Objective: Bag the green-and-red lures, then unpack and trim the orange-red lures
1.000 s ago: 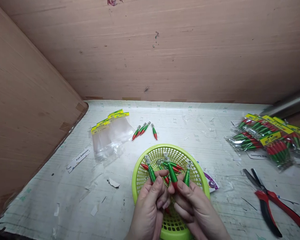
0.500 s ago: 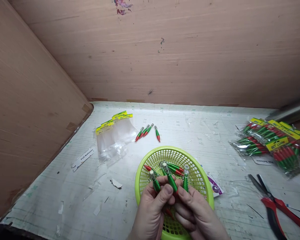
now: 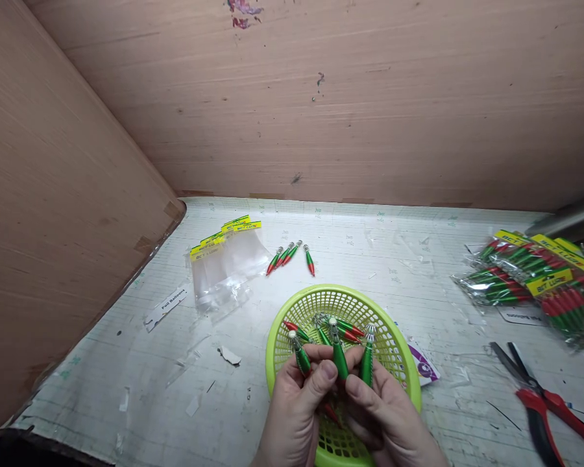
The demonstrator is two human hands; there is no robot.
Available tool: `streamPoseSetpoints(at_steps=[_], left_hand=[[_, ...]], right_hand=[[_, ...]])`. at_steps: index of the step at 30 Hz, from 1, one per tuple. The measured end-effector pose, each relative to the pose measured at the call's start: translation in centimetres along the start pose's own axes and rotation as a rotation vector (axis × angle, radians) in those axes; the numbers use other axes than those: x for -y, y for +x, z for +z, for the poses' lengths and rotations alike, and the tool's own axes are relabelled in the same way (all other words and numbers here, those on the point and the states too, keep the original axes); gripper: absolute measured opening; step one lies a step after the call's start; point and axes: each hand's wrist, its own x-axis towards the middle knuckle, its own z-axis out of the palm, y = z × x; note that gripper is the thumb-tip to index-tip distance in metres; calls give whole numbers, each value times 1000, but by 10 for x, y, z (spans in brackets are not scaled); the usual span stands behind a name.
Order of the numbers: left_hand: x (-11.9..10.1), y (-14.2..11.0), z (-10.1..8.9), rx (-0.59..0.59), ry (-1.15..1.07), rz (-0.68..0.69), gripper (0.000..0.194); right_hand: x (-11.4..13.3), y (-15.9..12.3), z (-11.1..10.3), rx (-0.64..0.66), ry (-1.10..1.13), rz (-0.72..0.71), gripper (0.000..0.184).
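The left hand point(image 3: 299, 402) and the right hand point(image 3: 389, 402) come together over the near part of a green basket point(image 3: 271, 362), fingers curled and thumbs pressed inward. The left hand pinches a left lure point(image 3: 302, 358), and the right hand has a right lure point(image 3: 366, 364) tucked among its fingers. Between them stands a middle lure point(image 3: 339, 358), metal crown up, its lower end at the fingertips of both hands; which of them bears it, I cannot tell. More lures point(image 3: 349, 327), green and red, lie inside the basket

Beyond the basket, four loose lures point(image 3: 310, 261) rest on the counter point(image 3: 224, 415), three close together and one just beside them. To their left lie clear bags point(image 3: 228, 263) with yellow headers, near a "Foil Balloons" label point(image 3: 168, 308). On the right, filled packs point(image 3: 564, 311) are heaped, with red-and-black pliers point(image 3: 530, 384) nearer the person, their jaws parted
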Motion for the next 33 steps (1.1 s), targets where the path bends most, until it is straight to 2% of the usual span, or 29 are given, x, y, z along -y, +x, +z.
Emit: streamPoseSetpoints(at_steps=[4,8,20,33], left_hand=[[4,0,1,-79,-12,39,34],[9,1,-2,-74,2,43,35],[6,-3,4,-101,-39,16,35],[4,-4,8,-118,-102,-36,38]], right_hand=[[-6,1,5,-142,-63,-251,35],[-9,1,7,-183,-174,-408,32],[-12,1,11,-180,-247,-498,33],[-13,2,11,-195,-276,-507,33]])
